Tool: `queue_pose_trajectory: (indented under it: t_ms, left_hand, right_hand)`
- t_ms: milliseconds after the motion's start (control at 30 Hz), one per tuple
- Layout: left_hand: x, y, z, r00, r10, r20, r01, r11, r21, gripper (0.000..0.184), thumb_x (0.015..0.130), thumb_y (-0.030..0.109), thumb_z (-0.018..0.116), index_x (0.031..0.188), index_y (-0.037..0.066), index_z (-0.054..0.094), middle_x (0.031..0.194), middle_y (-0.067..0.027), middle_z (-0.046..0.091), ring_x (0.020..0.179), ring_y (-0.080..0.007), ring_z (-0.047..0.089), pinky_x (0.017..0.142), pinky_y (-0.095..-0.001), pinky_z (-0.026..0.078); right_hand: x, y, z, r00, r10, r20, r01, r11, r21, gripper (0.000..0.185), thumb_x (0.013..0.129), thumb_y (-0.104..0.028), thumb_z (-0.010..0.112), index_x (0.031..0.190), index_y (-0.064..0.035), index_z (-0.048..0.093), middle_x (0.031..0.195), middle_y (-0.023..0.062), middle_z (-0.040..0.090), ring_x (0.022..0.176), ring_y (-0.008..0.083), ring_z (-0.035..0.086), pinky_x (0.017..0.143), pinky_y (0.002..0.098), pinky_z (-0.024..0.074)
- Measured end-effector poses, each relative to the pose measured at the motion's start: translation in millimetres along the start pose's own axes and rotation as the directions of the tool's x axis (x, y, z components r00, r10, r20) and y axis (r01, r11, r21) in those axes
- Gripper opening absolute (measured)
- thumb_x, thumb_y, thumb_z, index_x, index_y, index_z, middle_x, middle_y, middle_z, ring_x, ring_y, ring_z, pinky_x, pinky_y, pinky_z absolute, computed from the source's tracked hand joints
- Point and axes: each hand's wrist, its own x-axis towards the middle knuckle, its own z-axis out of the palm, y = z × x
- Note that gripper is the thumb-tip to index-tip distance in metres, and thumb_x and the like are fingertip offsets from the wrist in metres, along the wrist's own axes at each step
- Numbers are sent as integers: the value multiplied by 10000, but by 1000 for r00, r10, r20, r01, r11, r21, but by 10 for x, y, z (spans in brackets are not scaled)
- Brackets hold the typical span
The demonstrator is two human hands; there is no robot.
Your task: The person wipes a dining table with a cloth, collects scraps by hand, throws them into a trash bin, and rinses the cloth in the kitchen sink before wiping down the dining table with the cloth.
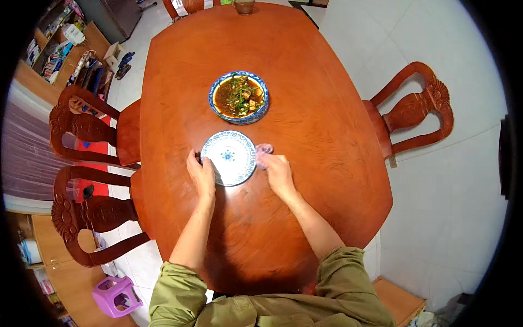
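Note:
A white plate [229, 158] with a blue floral pattern is in front of me at the table's middle. My left hand [202, 173] grips its left edge, thumb over the rim. At the plate's right edge, my right hand [277, 170] is closed on a pinkish-purple cloth [264, 155], which touches or nearly touches the rim. Just beyond the plate stands a blue-and-white bowl [262, 110] filled with food in brown sauce with green herbs [238, 97].
The wooden table [305, 125] has carved chairs [90, 128] on the left and one chair [411, 111] on the right. A small pot [244, 6] stands at the far edge. A purple stool [116, 296] is at lower left.

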Motion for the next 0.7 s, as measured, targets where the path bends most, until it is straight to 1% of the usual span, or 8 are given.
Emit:
queue_pose_trajectory:
  t_ms: [67,100,133,167,200,367,567,700]
  left_hand:
    - [182,-170,98,995,-61,74,66,996,-55,398,864,136,521,1210,-55,476,1148,-179,539,1049,-268,517,934,-367,403]
    - [235,-221,94,989,-89,120,99,992,-75,380,872,153,522,1186,-59,494,1109,-165,564,1010,-256,537,907,-362,423]
    - [205,-156,111,916,-274,292,357,889,-286,352,921,227,490,1135,-48,537,1031,-124,608,930,-220,562,834,-352,455]
    - [161,-139,164,826,-350,441,554,651,-520,374,961,292,442,1137,-18,557,1025,-114,623,949,-206,572,839,-355,460]
    - [74,3,88,792,-359,493,598,619,-509,405,968,330,421,1177,4,538,1108,-124,599,989,-217,576,863,-359,466]
    - [-191,188,-180,584,-291,758,810,270,-520,508,978,449,342,1297,64,428,1251,-115,537,1113,-251,544,933,-394,463]
    - [-93,-52,-628,542,-220,811,840,126,-527,569,983,457,295,1276,-17,408,1217,-159,551,1062,-271,577,910,-395,480]
    - [-391,23,-964,663,-241,709,739,362,-568,506,997,406,291,1297,16,411,1245,-147,536,1124,-256,543,951,-410,455]
  right_hand:
    - [165,-396,-121,976,210,-51,-201,969,141,278,818,-34,517,1073,-45,625,1047,128,651,899,326,597,822,396,475]
    - [178,-347,38,979,110,-172,-102,993,54,272,833,-50,516,1083,-45,623,1082,140,640,940,334,588,840,407,467]
    - [146,-332,194,984,0,-177,-20,993,-113,285,841,-66,519,1109,-58,614,1116,144,624,1001,343,563,867,414,450]
    - [106,-322,338,981,-113,-158,65,958,-280,298,848,-83,522,1134,-71,606,1151,148,608,1062,351,537,894,421,432]
    - [40,-499,386,991,78,-109,-103,963,-249,339,824,-72,568,1160,-77,609,1219,171,566,1197,338,447,1001,414,362]
    - [1,-709,646,995,-70,-65,58,985,-164,363,839,-93,534,1200,-106,576,1246,145,549,1189,349,456,966,448,364]
    - [-649,-1324,840,975,-212,60,212,977,1,308,852,-35,496,1141,-50,604,1193,176,568,1161,352,492,954,432,404]
    - [-717,-1236,627,995,-79,56,81,996,-29,330,841,-39,476,1152,-20,583,1197,187,559,1125,376,503,946,437,415]
